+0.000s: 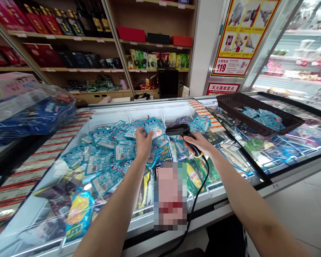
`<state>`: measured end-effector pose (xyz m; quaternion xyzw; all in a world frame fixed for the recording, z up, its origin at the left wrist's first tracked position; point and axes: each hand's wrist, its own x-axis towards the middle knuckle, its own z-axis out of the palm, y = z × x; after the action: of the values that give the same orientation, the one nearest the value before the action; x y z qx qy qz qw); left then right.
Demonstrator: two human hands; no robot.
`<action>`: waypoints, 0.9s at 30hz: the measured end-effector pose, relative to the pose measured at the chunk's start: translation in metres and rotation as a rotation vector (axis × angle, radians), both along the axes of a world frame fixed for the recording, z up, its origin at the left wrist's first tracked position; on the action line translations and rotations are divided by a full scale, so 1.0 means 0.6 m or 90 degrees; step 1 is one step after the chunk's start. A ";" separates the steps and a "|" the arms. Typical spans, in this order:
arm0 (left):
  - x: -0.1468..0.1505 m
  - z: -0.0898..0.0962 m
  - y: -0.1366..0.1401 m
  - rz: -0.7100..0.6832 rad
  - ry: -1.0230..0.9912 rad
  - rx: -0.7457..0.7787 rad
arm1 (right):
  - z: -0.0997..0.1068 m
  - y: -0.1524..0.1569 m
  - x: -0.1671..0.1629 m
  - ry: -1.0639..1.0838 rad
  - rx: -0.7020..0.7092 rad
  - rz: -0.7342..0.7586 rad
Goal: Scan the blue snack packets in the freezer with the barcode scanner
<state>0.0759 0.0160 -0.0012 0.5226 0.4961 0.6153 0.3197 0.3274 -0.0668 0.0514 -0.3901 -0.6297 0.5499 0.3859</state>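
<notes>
My left hand [143, 142] pinches a small blue packet [154, 127] by its near edge, above a heap of similar blue packets [104, 151] on the freezer's glass top. In my right hand [199, 143] is a black barcode scanner [180, 130], my fingers wrapped round its handle. The scanner's head points left, close beside the held packet. From the handle's yellow-ringed end a black cable [196, 200] hangs down over the front edge. A few more blue packets [200, 124] lie beyond the scanner.
At right, a dark brown basket [291, 125] holds several blue packets. A plastic-wrapped bundle [29, 107] sits at left. Frozen goods, including a yellow-and-blue bag [79, 214], show through the glass. A phone, partly blurred out, lies near the front edge. Stocked shelves [101, 69] stand behind.
</notes>
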 end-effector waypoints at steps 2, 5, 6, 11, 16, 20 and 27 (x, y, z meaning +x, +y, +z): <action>0.002 0.002 -0.001 -0.010 -0.059 -0.019 | 0.002 0.000 0.001 0.004 -0.003 0.008; 0.004 0.010 -0.006 -0.015 -0.084 -0.033 | 0.004 -0.001 0.000 0.018 -0.008 0.003; 0.005 0.014 -0.008 -0.009 -0.072 -0.034 | 0.005 -0.001 -0.001 0.021 -0.009 -0.001; 0.005 0.037 -0.018 0.031 0.046 -0.006 | 0.006 0.000 -0.001 0.030 -0.012 -0.042; -0.015 0.066 -0.023 0.098 0.217 0.006 | 0.006 0.003 0.002 0.051 -0.030 -0.082; -0.051 0.083 -0.025 0.171 0.357 -0.024 | 0.007 0.002 0.001 0.082 -0.027 -0.123; -0.042 0.084 -0.056 0.230 0.669 0.022 | -0.002 0.008 0.005 0.041 -0.022 -0.150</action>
<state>0.0504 -0.0177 0.0495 0.6707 0.6606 0.3250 -0.0899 0.3302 -0.0619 0.0502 -0.4502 -0.5573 0.5238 0.4608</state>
